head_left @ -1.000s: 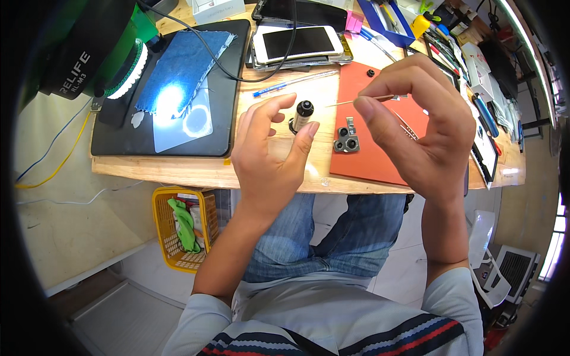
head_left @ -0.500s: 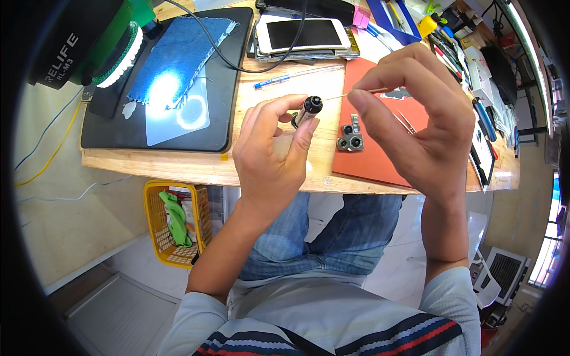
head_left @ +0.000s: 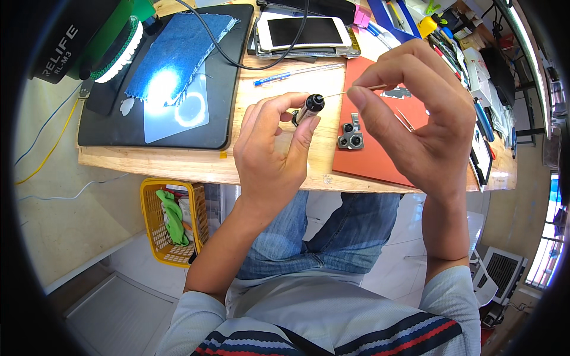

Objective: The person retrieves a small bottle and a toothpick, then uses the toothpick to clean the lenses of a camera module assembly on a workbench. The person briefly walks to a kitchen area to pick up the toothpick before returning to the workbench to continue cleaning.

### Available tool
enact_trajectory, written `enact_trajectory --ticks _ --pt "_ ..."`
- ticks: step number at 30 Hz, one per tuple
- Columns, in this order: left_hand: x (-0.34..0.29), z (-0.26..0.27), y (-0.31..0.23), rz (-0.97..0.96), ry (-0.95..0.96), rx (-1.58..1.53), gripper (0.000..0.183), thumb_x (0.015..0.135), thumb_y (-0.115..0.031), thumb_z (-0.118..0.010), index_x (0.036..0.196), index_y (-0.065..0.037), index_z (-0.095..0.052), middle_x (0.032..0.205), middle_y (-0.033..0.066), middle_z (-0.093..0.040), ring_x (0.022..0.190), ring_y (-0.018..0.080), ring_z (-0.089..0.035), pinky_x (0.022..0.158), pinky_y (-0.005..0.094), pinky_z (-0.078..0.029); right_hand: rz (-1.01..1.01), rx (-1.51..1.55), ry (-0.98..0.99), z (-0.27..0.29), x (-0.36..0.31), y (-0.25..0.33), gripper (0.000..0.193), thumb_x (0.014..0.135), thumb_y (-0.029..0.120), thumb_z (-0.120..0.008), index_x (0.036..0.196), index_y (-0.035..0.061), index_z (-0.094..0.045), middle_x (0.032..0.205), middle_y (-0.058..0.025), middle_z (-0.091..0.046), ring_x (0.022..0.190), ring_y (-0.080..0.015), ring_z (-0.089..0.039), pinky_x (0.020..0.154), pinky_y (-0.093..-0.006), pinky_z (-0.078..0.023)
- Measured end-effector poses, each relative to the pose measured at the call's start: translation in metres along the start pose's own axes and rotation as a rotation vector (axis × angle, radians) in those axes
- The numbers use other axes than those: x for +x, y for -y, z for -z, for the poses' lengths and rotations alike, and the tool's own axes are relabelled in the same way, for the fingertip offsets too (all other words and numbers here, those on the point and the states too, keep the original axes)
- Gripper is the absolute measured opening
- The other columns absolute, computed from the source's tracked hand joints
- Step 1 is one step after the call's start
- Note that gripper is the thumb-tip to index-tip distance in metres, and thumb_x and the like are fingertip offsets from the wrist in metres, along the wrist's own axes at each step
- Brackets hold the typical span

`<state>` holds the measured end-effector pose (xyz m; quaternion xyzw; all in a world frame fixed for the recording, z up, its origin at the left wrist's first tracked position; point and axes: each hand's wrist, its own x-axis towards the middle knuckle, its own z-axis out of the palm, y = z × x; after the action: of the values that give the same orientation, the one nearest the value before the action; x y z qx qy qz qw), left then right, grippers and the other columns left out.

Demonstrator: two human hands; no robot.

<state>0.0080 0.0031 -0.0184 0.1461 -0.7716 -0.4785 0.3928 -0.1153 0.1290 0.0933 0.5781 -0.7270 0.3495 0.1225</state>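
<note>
Over the bench's front half, my left hand [head_left: 267, 145] is closed round a short black-tipped tube [head_left: 312, 104], pinched between thumb and fingers with its black end up. I cannot make out whether it is a marker or a small bottle. My right hand [head_left: 424, 113], raised to its right, pinches a thin pale stick [head_left: 339, 94] between thumb and forefinger. The stick's tip points left and lies at the tube's black end; whether they touch I cannot tell. Below and between the hands, a phone camera module [head_left: 351, 136] with several lenses lies at the edge of a red-brown mat [head_left: 368, 163].
At the left, a microscope [head_left: 89, 41] stands over a black pad [head_left: 184, 139] with a lit blue denim cloth [head_left: 178, 47]. A white phone [head_left: 303, 32], a blue pen [head_left: 297, 75] and tweezers [head_left: 405, 120] lie about. A yellow basket [head_left: 172, 255] stands below the bench.
The tube in my left hand has shifted very slightly up and right, closer to the stick's tip. My right hand keeps its pinch nearly unmoved.
</note>
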Motion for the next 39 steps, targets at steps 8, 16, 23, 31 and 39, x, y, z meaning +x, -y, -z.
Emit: enact_trajectory --ticks 8,16,23,31,39 --pt "-0.0006 -0.0002 0.0000 -0.003 -0.008 0.003 0.025 0.087 -0.007 -0.078 0.110 -0.005 -0.069 0.100 0.0071 -0.071 0.084 0.0222 -0.063 0.072 0.0334 -0.050 -0.006 -0.002 -0.006 -0.0014 0.0004 0.0026 0.009 0.078 -0.001 -0.077 0.085 -0.0006 -0.071 0.082 -0.0067 -0.066 0.076 -0.0161 -0.062 0.068 -0.0282 -0.047" --pt "0.0002 0.0003 0.0007 -0.046 0.005 0.022 0.023 0.087 -0.006 -0.077 0.108 -0.004 -0.069 0.101 0.0078 -0.072 0.086 0.0232 -0.064 0.074 0.0336 -0.052 0.008 -0.015 0.002 -0.0010 0.0012 0.0022 0.009 0.078 -0.002 -0.076 0.084 -0.0012 -0.070 0.080 -0.0068 -0.065 0.074 -0.0157 -0.061 0.067 -0.0283 -0.047" --pt "0.0005 0.0009 -0.0002 -0.045 0.003 0.021 0.024 0.087 -0.005 -0.077 0.108 -0.004 -0.069 0.101 0.0086 -0.071 0.087 0.0238 -0.064 0.074 0.0340 -0.052 0.022 -0.026 -0.002 -0.0020 0.0022 0.0021 0.009 0.077 -0.001 -0.076 0.084 -0.0010 -0.070 0.079 -0.0061 -0.064 0.073 -0.0152 -0.061 0.066 -0.0281 -0.047" --pt "-0.0001 0.0007 -0.0001 -0.045 -0.003 0.039 0.025 0.087 -0.007 -0.078 0.110 -0.005 -0.069 0.099 0.0085 -0.071 0.084 0.0229 -0.063 0.073 0.0341 -0.051 0.013 -0.038 0.018 -0.0026 0.0028 0.0022 0.009 0.078 -0.001 -0.076 0.084 -0.0012 -0.070 0.080 -0.0062 -0.064 0.072 -0.0148 -0.060 0.066 -0.0276 -0.047" --pt "-0.0002 0.0002 -0.0007 -0.046 -0.010 0.037 0.025 0.086 -0.006 -0.078 0.109 -0.005 -0.069 0.099 0.0080 -0.071 0.084 0.0231 -0.063 0.073 0.0341 -0.051 -0.003 -0.039 0.016 -0.0035 0.0018 0.0029 0.008 0.078 -0.001 -0.076 0.083 -0.0012 -0.070 0.080 -0.0064 -0.064 0.073 -0.0152 -0.060 0.066 -0.0281 -0.047"
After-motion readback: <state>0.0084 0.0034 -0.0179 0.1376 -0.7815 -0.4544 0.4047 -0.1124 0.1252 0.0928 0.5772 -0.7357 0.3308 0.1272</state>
